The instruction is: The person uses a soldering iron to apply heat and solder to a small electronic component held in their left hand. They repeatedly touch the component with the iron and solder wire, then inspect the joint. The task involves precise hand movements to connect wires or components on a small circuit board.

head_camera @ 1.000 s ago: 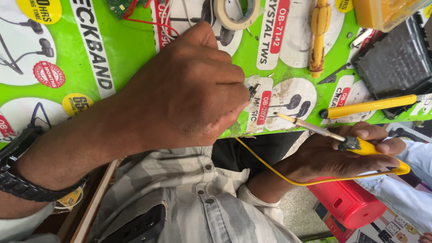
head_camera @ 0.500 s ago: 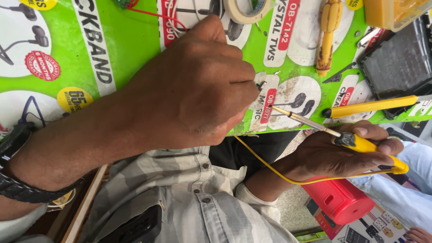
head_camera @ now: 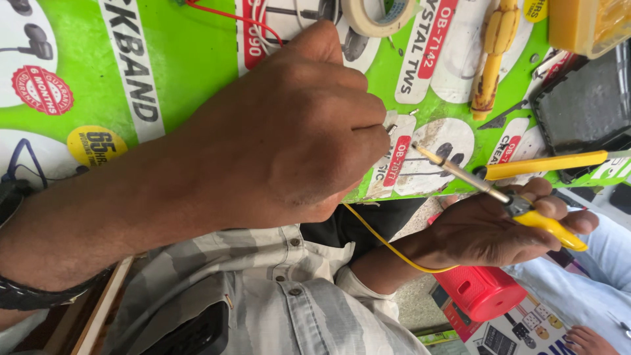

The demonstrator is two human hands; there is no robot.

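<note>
My left hand (head_camera: 289,131) is curled into a fist over the green printed mat (head_camera: 184,72). Its fingertips pinch a tiny metal piece (head_camera: 392,129), too small to identify. My right hand (head_camera: 493,230) holds a soldering iron (head_camera: 519,207) with a yellow handle. The iron's thin metal tip points left and ends just short of my left fingertips. A yellow cable (head_camera: 388,246) runs from the iron back under my left hand. A dark band sits on my left wrist.
A roll of masking tape (head_camera: 378,16), a red wire (head_camera: 223,16), a yellow tool (head_camera: 493,52), a yellow-handled tool (head_camera: 545,164), a black tray (head_camera: 585,105) and a yellow box (head_camera: 588,23) lie on the mat. A red speaker (head_camera: 486,292) and another person's leg (head_camera: 591,289) are below right.
My left hand has shifted slightly right and fills more of the view. The soldering iron tip stays close to my left fingertips.
</note>
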